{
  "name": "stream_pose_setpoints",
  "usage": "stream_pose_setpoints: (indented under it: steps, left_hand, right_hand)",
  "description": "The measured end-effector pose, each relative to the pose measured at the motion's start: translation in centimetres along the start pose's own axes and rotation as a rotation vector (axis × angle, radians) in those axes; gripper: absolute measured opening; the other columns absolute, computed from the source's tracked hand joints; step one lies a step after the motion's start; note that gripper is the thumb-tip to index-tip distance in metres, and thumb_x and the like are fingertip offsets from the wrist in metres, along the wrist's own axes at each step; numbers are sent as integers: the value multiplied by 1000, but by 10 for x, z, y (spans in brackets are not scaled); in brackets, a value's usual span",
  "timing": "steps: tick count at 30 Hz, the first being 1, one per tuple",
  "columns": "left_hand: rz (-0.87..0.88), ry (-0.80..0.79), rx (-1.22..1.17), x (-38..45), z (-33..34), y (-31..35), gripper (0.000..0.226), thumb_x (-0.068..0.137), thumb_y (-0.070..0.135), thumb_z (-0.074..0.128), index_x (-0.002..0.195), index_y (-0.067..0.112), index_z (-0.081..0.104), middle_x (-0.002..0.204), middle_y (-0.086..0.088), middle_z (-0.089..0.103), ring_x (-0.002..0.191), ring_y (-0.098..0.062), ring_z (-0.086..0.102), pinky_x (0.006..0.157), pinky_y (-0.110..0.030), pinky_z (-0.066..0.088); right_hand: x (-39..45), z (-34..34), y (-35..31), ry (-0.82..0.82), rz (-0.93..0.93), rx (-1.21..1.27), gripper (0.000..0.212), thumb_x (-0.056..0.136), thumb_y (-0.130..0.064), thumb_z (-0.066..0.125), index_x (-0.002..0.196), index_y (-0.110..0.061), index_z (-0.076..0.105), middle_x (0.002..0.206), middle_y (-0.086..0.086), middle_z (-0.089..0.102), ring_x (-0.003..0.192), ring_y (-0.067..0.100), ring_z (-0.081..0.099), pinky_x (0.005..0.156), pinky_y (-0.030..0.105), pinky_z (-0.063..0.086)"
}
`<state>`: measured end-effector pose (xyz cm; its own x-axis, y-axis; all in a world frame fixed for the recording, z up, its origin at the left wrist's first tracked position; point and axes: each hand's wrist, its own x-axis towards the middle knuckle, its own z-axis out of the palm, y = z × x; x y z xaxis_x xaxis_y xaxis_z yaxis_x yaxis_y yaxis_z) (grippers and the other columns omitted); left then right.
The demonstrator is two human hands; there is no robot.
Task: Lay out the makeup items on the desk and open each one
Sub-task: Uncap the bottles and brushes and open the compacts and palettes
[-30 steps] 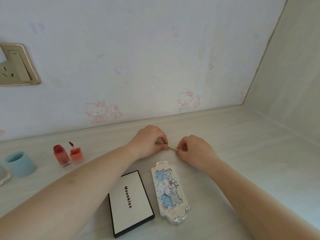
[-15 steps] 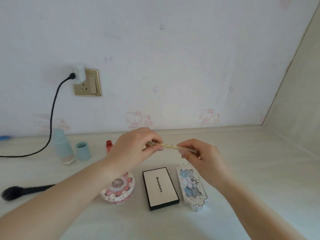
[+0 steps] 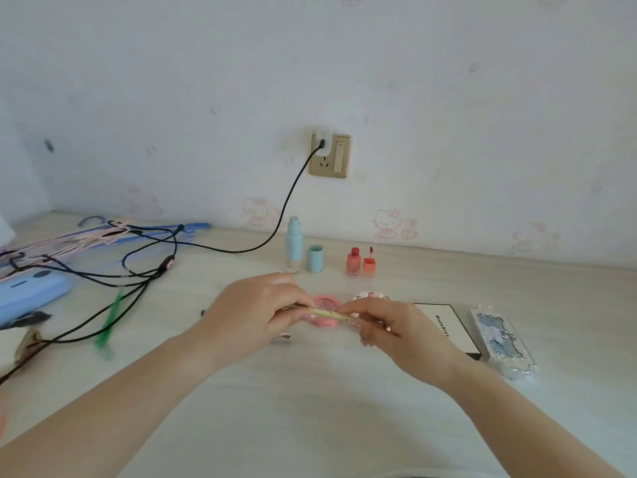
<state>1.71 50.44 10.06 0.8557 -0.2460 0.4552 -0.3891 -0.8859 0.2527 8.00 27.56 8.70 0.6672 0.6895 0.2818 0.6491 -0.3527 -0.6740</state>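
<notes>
Two hands held one thin gold pencil (image 3: 325, 313) above the counter (image 3: 310, 391). Its long axis ran nearly level, from the left and slightly up to the right and slightly down, across the view. I could not tell which end was the tip.

Behind stood a pale wall (image 3: 448, 98) with faint pink cat prints, and it carried a gold socket (image 3: 330, 155) from which a black cable (image 3: 286, 208) dropped to the counter and ran off to the left. The counter was light wood. At far left lay coloured hangers (image 3: 103, 232) and a blue case (image 3: 31, 291), both blurred. A white box (image 3: 448, 327) lay flat at right, and just beside it was a silver-blue palette (image 3: 504, 339). Near the wall stood a light blue bottle (image 3: 294, 244), its blue cap (image 3: 314, 258) next to it, and two small red bottles (image 3: 360, 261). A pink round compact (image 3: 325, 315) lay under the pencil, with a pink flower-shaped case (image 3: 370, 296) next to it.

The left hand (image 3: 255, 315) was closed narrow on the left part of the pencil, its fingers (image 3: 293, 305) curled around it. The right hand (image 3: 396, 336) pinched the right part with its fingers (image 3: 365, 312) close together.
</notes>
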Motion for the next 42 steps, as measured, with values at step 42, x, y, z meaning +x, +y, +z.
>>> stream_pose_setpoints:
  steps: [42]
  left_hand:
    - [-264, -92, 92, -96, -4, -92, 21, 85, 32, 64, 106, 34, 69, 101, 14, 61, 101, -9, 54, 78, -23, 31]
  right_hand:
    - [54, 117, -22, -11, -21, -418, 14, 81, -37, 65, 91, -28, 68, 91, -11, 52, 90, 10, 51, 75, 26, 44]
